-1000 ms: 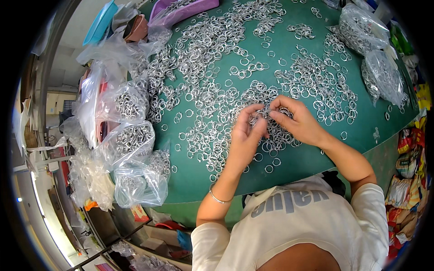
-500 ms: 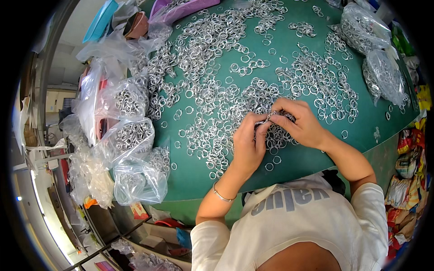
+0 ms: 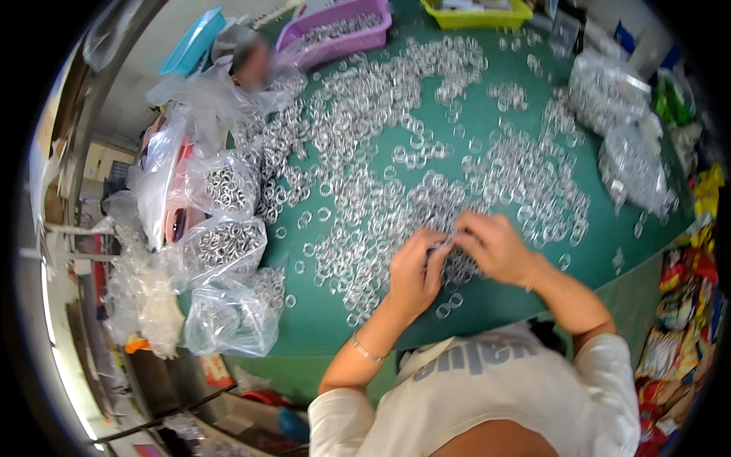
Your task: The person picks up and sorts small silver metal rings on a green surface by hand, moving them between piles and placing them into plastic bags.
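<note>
Pinched between both sets of fingertips, a small bunch of silver rings [image 3: 445,247] sits where the left hand [image 3: 415,270] and the right hand [image 3: 495,247] meet, low over the green table [image 3: 487,301]. Both hands are curled narrow around the bunch; how many rings they hold is too small to tell. The bunch lies straight ahead of the person's chest, between the two hands and touching both, neither clearly nearer. Loose rings [image 3: 396,160] spread away across the table beyond the fingers, thickest up and to the left. Clear bags of rings [image 3: 228,244] crowd the table's left edge, well apart from the hands; a purple tray [image 3: 335,34] stands at the far side.
</note>
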Demonstrator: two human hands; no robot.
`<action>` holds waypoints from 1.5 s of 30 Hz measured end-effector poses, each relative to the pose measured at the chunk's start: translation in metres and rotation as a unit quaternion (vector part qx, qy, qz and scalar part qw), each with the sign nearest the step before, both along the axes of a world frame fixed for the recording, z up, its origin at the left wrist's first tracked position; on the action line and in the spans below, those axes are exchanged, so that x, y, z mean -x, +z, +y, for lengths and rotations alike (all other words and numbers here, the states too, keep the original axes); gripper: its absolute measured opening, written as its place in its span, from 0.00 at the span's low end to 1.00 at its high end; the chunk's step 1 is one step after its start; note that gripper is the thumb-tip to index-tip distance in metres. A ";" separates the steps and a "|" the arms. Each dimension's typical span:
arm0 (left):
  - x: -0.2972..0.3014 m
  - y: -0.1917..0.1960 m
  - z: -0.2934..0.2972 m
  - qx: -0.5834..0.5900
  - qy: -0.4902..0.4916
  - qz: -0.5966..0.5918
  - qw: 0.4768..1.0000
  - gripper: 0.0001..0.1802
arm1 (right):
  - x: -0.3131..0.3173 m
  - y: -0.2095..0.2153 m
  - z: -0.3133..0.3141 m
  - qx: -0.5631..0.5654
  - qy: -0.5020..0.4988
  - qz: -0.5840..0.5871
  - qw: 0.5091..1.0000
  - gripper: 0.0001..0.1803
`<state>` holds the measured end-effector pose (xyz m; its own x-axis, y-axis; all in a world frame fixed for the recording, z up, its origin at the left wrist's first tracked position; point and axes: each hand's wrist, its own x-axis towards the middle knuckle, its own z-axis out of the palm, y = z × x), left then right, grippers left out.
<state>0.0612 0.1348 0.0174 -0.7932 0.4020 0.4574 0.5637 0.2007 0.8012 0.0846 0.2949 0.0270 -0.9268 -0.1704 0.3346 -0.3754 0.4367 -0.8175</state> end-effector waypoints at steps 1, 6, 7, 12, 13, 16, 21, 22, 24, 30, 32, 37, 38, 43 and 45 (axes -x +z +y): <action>-0.003 0.000 -0.002 -0.005 -0.005 -0.033 0.999 0.04 | 0.000 0.000 0.001 -0.016 0.007 0.019 1.000 0.06; 0.004 0.003 -0.012 -0.009 -0.089 -0.194 0.977 0.05 | -0.002 0.006 0.002 -0.010 0.019 0.020 1.000 0.04; 0.005 0.004 -0.013 -0.004 -0.096 -0.194 0.976 0.05 | -0.003 0.008 0.002 -0.014 0.021 0.021 0.999 0.04; 0.002 0.007 -0.006 -0.017 -0.012 0.107 0.994 0.08 | -0.005 0.027 0.006 -0.040 0.051 -0.067 0.996 0.08; 0.001 0.006 -0.007 -0.022 -0.019 0.087 0.996 0.08 | -0.006 0.029 0.005 -0.030 0.054 -0.073 0.995 0.08; 0.001 0.009 -0.012 -0.022 -0.055 0.042 0.997 0.07 | -0.010 0.033 0.002 -0.017 0.053 -0.073 0.996 0.08; -0.003 0.028 -0.020 -0.001 -0.126 -0.026 0.992 0.05 | -0.012 0.031 0.002 -0.063 0.061 0.050 0.995 0.05; -0.004 0.034 -0.022 0.005 -0.141 -0.045 0.989 0.05 | -0.013 0.032 0.002 -0.067 0.065 0.059 0.994 0.05; -0.011 0.043 -0.023 0.031 -0.111 -0.129 0.985 0.05 | -0.013 0.034 0.001 -0.071 0.063 0.074 0.993 0.05; -0.018 0.045 -0.017 0.011 -0.038 -0.032 0.999 0.05 | -0.013 0.053 -0.001 -0.071 0.052 0.058 0.994 0.05; -0.014 0.043 -0.017 0.013 -0.043 0.063 0.997 0.07 | -0.014 0.058 0.001 -0.052 0.069 0.016 0.996 0.06; -0.008 0.041 -0.019 0.072 -0.056 0.081 0.993 0.09 | -0.010 0.042 0.008 0.260 0.136 -0.337 0.895 0.08; -0.008 0.042 -0.018 0.067 -0.060 0.086 0.992 0.09 | -0.010 0.040 0.009 0.307 0.146 -0.369 0.865 0.08; -0.011 0.043 -0.015 0.079 -0.063 0.099 0.990 0.10 | -0.012 0.032 0.008 0.300 0.175 -0.394 0.851 0.11; -0.010 0.042 -0.014 0.065 -0.073 0.096 0.991 0.10 | -0.012 0.029 0.009 0.301 0.195 -0.416 0.836 0.13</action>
<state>0.0709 0.1212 0.0594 -0.6256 0.5716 0.5310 0.7337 0.1998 0.6494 0.0962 0.3042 0.0557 -0.7942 -0.5472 -0.2641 0.4146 -0.1703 -0.8939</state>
